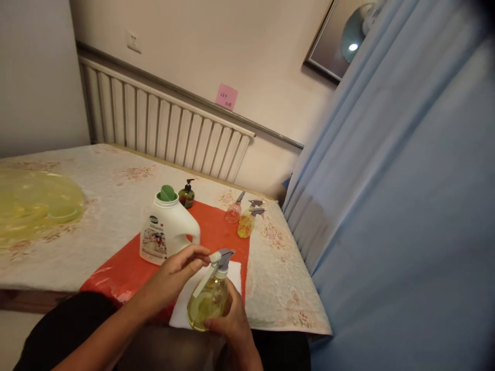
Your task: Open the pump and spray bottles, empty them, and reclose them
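Note:
My right hand [236, 318] is wrapped round the lower body of a clear spray bottle [207, 300] filled with pale yellow liquid. The bottle is tilted, above a folded white cloth [181, 312] at the front of a red mat [121, 273]. At its grey and white spray head [223, 258], the bent fingers of my left hand [181, 269] pinch the nozzle end. Just behind that hand stands a big white jug [167, 229] with a handle and a picture label. A green cap or cup [167, 193] sits in the jug's mouth.
A dark green pump bottle [187, 196] stands behind the jug. To the right are a pink spray bottle [233, 212] and yellow ones [245, 226]. A yellow transparent inflated-looking item [34, 203] lies at left on the flowered tablecloth [112, 178]. A blue curtain [386, 206] hangs along the right.

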`<state>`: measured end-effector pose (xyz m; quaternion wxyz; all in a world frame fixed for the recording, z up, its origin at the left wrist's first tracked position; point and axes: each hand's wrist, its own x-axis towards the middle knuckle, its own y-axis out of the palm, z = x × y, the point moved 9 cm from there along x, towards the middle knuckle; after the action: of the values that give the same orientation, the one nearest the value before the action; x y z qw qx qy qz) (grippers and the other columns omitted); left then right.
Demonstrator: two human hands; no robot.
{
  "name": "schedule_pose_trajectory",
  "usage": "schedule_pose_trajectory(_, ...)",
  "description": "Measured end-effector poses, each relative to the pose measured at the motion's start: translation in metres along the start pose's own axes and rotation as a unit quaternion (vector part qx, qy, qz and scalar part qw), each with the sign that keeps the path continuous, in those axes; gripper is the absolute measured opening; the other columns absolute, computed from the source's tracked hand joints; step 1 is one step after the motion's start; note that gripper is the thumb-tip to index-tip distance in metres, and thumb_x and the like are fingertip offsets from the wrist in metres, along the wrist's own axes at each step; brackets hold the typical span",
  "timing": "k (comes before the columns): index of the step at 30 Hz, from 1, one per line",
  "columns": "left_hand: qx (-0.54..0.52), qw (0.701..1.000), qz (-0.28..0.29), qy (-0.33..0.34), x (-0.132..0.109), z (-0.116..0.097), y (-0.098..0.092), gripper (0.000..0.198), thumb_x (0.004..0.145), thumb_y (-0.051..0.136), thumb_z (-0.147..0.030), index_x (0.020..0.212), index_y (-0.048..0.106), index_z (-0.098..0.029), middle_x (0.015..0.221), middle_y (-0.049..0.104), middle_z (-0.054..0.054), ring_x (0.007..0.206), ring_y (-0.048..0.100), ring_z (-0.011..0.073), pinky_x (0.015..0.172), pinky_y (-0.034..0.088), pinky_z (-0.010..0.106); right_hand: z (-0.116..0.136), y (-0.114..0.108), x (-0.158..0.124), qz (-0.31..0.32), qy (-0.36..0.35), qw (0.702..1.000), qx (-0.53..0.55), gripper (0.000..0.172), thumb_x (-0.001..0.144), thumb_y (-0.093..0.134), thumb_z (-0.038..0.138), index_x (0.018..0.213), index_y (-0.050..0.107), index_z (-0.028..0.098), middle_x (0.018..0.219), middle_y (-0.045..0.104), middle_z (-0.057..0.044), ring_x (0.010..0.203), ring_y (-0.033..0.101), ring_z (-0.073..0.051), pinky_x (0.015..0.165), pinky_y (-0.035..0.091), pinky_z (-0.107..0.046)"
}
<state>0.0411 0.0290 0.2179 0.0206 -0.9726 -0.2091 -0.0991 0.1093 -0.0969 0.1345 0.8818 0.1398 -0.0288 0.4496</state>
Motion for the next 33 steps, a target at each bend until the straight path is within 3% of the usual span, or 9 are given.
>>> schedule_pose_trajectory(3, -0.081, 0.992, 0.08, -0.058, 0.005, 0.009, 0.016, 0.04, 0.08, 0.07, -0.032, 0.12, 0.064, -0.025, 0.118, 0.07, 0.007, 0.108, 0.063, 0.0255, 0.089, 0.049, 0.033, -0.001, 0.006, -0.002, 0.015, 0.004, 1.0, -0.02, 0.092, 0.044, 0.092, 0.043, 0.126, 0.057, 0.021, 0.117, 0.068, -0.007, 0.108, 0.063, -0.031, 0.096, 0.049, -0.042)
schedule_pose_trajectory(7, -0.18, 0.967, 0.132, -0.123, 0.002, 0.014, 0.036, 0.054, 0.074, 0.076, -0.025, 0.125, 0.06, -0.022, 0.11, 0.072, 0.01, 0.095, 0.067, 0.0239, 0.079, 0.051, 0.032, 0.002, 0.015, -0.003, 0.04, 0.007, 0.999, -0.031, 0.088, 0.045, 0.093, 0.039, 0.125, 0.059, 0.021, 0.113, 0.069, -0.005, 0.105, 0.063, -0.029, 0.091, 0.05, -0.037)
schedule_pose_trajectory(12, -0.176, 0.972, 0.105, -0.117, 0.006, 0.016, 0.036, 0.056, 0.065, 0.082, -0.019, 0.117, 0.063, -0.022, 0.091, 0.071, 0.003, 0.084, 0.065, 0.0179, 0.071, 0.047, 0.025, 0.001, 0.016, -0.005, 0.044, 0.018, 0.998, -0.033, 0.088, 0.044, 0.093, 0.038, 0.123, 0.06, 0.02, 0.112, 0.069, -0.005, 0.102, 0.064, -0.028, 0.088, 0.051, -0.036)
schedule_pose_trajectory(21, -0.118, 0.988, 0.063, -0.076, 0.01, 0.025, 0.032, 0.064, 0.061, 0.079, -0.018, 0.12, 0.055, -0.022, 0.082, 0.06, -0.004, 0.077, 0.059, 0.0147, 0.07, 0.045, 0.026, -0.004, 0.011, -0.005, 0.027, 0.019, 0.998, -0.054, 0.088, 0.043, 0.093, 0.034, 0.124, 0.059, 0.02, 0.115, 0.069, -0.006, 0.108, 0.062, -0.029, 0.095, 0.048, -0.039)
schedule_pose_trajectory(25, -0.021, 0.998, -0.036, -0.045, 0.01, 0.016, 0.022, 0.068, 0.055, 0.072, -0.008, 0.12, 0.055, -0.021, 0.078, 0.055, -0.007, 0.077, 0.054, 0.0146, 0.072, 0.045, 0.026, -0.009, 0.005, -0.004, 0.011, 0.026, 0.997, -0.071, 0.085, 0.044, 0.092, 0.035, 0.121, 0.06, 0.02, 0.11, 0.069, -0.005, 0.103, 0.063, -0.028, 0.091, 0.051, -0.039)
schedule_pose_trajectory(27, -0.003, 0.997, -0.057, -0.06, 0.008, 0.016, 0.02, 0.072, 0.054, 0.07, -0.007, 0.122, 0.053, -0.021, 0.076, 0.053, -0.007, 0.072, 0.052, 0.014, 0.068, 0.045, 0.026, -0.009, 0.005, -0.004, 0.009, 0.021, 0.997, -0.074, 0.086, 0.043, 0.092, 0.036, 0.121, 0.06, 0.02, 0.109, 0.069, -0.005, 0.102, 0.063, -0.028, 0.089, 0.051, -0.038)
schedule_pose_trajectory(30, -0.048, 0.997, -0.017, -0.055, 0.005, 0.016, 0.023, 0.074, 0.057, 0.075, -0.015, 0.127, 0.05, -0.022, 0.086, 0.056, -0.004, 0.071, 0.052, 0.0137, 0.064, 0.045, 0.026, -0.008, 0.008, -0.004, 0.021, 0.016, 0.998, -0.062, 0.085, 0.044, 0.092, 0.037, 0.121, 0.06, 0.02, 0.111, 0.068, -0.005, 0.101, 0.063, -0.027, 0.089, 0.051, -0.037)
schedule_pose_trajectory(33, -0.106, 0.993, 0.057, -0.019, 0.0, 0.012, 0.026, 0.07, 0.068, 0.077, -0.024, 0.132, 0.049, -0.027, 0.112, 0.059, 0.006, 0.088, 0.059, 0.0186, 0.073, 0.05, 0.028, -0.009, 0.011, -0.004, 0.033, 0.021, 0.998, -0.047, 0.084, 0.045, 0.092, 0.039, 0.121, 0.06, 0.02, 0.109, 0.069, -0.006, 0.1, 0.064, -0.028, 0.086, 0.052, -0.037)
